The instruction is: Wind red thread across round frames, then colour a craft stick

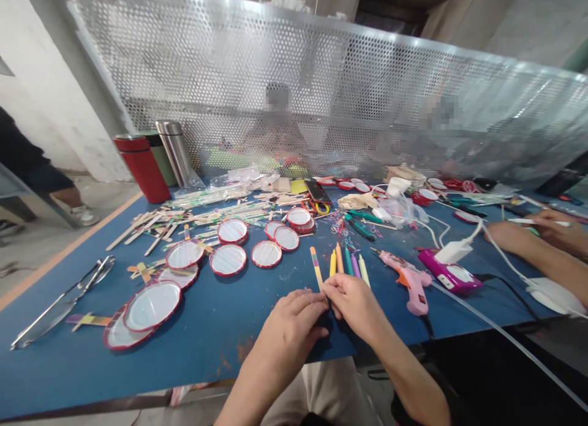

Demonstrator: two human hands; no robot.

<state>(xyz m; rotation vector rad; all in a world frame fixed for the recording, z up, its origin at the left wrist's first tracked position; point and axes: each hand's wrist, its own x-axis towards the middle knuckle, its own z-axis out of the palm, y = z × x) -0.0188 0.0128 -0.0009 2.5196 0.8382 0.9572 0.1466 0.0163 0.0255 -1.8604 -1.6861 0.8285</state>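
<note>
A wooden craft stick (316, 265), banded in orange, purple and yellow, points away from me with its lower end hidden in my fingers. My left hand (294, 319) is closed at that end, fingers together over the table. Against it, my right hand (356, 303) is closed in a pinch on the stick's right side. Just beyond my right hand lie several markers: a yellow one (333, 264), an orange one (340, 257), a green one (348, 262), a purple one (355, 265) and a pale yellow-green one (364, 269).
Right of the markers lie a pink glue gun (408, 279) and a purple power strip (448, 272). Red-rimmed round discs (228, 259), loose sticks (158, 227) and glasses (68, 303) cover the left. Bottles (144, 168) stand behind. Another person's hands (528, 242) work at right.
</note>
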